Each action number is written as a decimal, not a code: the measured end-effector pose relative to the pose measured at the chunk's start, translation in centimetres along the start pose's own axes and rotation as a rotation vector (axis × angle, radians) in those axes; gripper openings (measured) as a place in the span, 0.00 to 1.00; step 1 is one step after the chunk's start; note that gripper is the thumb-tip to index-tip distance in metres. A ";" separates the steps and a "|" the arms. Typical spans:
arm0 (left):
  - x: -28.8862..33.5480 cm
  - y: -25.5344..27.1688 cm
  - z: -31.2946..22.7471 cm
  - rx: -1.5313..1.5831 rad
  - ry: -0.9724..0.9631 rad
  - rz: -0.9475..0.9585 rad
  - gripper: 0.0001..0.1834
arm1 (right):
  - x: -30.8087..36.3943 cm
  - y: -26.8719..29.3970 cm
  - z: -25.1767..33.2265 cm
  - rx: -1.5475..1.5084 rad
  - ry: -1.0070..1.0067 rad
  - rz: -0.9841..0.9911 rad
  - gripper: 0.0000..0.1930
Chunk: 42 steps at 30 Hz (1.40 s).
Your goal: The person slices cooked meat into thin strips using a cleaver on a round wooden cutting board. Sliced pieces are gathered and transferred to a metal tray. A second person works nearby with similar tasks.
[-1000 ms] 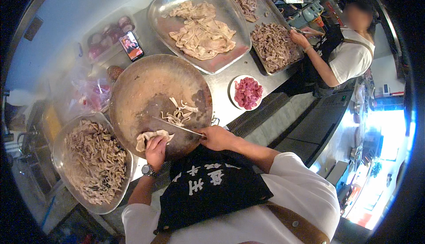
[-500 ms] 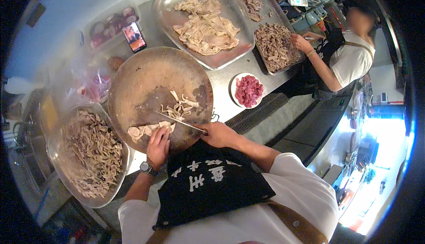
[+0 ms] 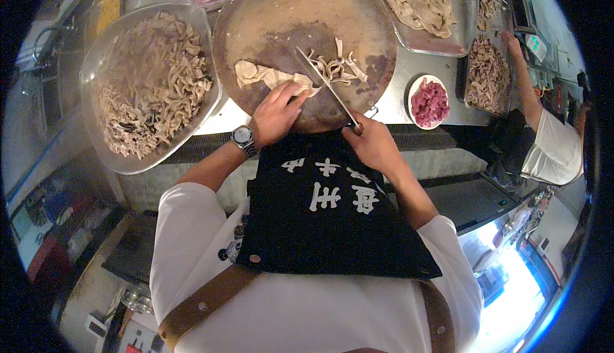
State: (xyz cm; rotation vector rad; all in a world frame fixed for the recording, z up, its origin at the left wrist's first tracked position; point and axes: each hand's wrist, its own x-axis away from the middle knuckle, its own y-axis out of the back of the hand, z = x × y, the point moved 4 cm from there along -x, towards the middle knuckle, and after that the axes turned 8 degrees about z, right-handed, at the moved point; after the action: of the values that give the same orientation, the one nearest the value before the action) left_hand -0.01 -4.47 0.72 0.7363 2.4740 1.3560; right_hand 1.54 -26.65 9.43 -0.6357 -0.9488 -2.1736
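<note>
A round wooden chopping board (image 3: 281, 14) lies in front of me. My left hand (image 3: 276, 113), with a wristwatch on the wrist, presses down on a pale flat piece of tripe (image 3: 265, 75) on the board. My right hand (image 3: 373, 142) grips the handle of a long cleaver (image 3: 323, 83). Its blade rests edge-down on the board just right of the tripe piece. Several cut strips (image 3: 338, 66) lie to the right of the blade.
A large metal tray (image 3: 128, 161) heaped with cut strips sits to the left. Another tray (image 3: 448, 46) of uncut pieces is at upper right, beside a small white bowl of red meat (image 3: 428, 101). A co-worker in white (image 3: 553, 151) reaches into a dark tray (image 3: 487, 78).
The view has swung closer over the board. My left hand has moved up the tripe piece and the cleaver now stands against it, with more strips on its right.
</note>
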 end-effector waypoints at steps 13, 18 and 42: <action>-0.2 -0.3 -0.3 -0.080 -0.036 -0.015 0.21 | 0.3 -1.8 -0.6 0.249 0.022 -0.025 0.28; -0.6 -0.3 0.0 -0.017 0.005 -0.045 0.19 | 0.8 -2.0 -0.8 0.198 0.058 -0.059 0.28; 0.6 0.8 1.6 0.094 -0.065 0.101 0.23 | 1.0 -1.2 -1.0 -0.008 -0.034 -0.015 0.25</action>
State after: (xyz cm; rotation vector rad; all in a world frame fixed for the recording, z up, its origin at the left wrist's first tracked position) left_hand 0.39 -2.68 0.51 0.9223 2.4947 1.2341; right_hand -0.18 -27.22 8.94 -0.6731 -0.9655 -2.1871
